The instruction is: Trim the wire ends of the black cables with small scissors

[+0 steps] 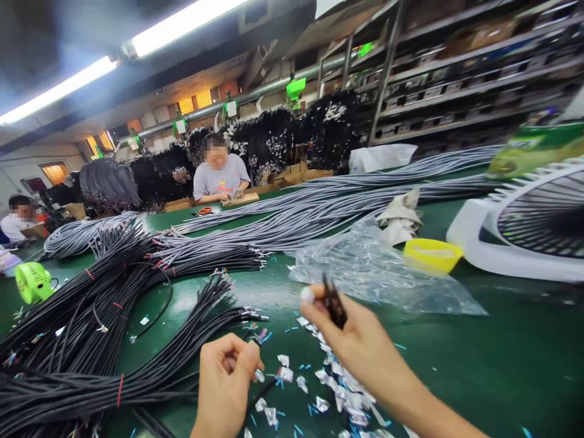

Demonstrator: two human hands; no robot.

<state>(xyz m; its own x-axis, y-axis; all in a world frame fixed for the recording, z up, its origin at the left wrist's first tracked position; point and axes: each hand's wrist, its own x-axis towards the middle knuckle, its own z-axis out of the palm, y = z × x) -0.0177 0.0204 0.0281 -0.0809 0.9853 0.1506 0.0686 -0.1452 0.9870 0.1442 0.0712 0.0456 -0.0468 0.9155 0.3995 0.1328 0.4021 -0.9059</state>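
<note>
My left hand (227, 377) is curled at the bottom centre, its fingers pinched on the stripped end of a thin black cable (267, 386) that runs down under the hand. My right hand (351, 340) is raised just right of it, fingers closed on a small dark tool (334, 303) with a taped fingertip showing. Between and below the hands lies a litter of foil scraps and coloured wire clippings (340, 389) on the green table (502, 365). Bundles of black cables (114, 316) tied with red bands fan out to the left.
Long grey cable bundles (319, 213) cross the table's middle. A clear plastic bag (374, 267), a yellow bowl (432, 254) and a white fan (524, 231) lie at right; a small green fan (33, 281) at left. Two people sit working at the far side before racks of hanging cables.
</note>
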